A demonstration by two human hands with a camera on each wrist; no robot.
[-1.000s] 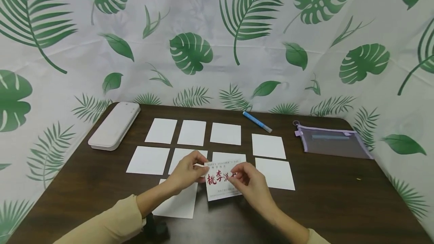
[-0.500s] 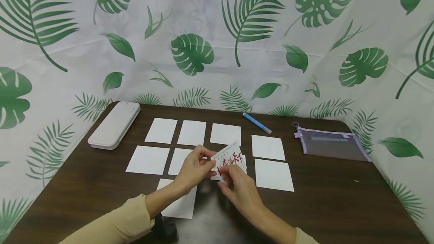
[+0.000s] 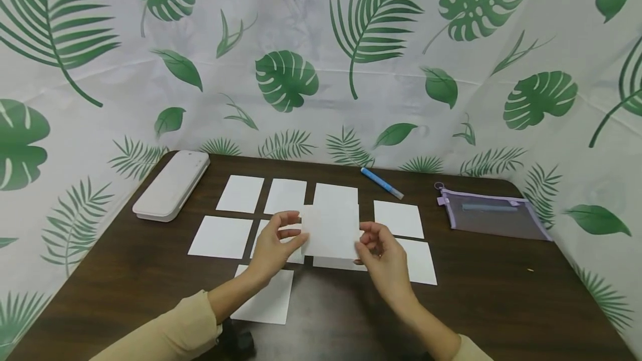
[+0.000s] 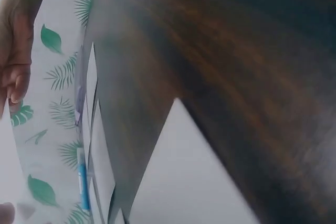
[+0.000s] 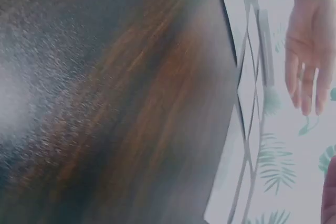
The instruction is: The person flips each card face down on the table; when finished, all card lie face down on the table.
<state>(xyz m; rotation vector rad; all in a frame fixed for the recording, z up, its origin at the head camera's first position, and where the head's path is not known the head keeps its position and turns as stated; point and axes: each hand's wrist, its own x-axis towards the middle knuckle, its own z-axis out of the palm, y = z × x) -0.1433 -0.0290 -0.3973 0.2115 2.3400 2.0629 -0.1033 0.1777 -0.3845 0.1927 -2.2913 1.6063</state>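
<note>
I see the card (image 3: pixel 331 233) blank side up, lifted just above the table (image 3: pixel 501 294), over the middle of the white squares laid out there. My left hand (image 3: pixel 273 247) pinches its left edge with thumb and curled fingers; my right hand (image 3: pixel 383 252) pinches its right edge the same way

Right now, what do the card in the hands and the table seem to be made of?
Card: likely thin matte paper or cardstock; white, flat, held by its edges without sagging. Table: dark wood or wood-look laminate; brown grain streaks, faint sheen.
</note>
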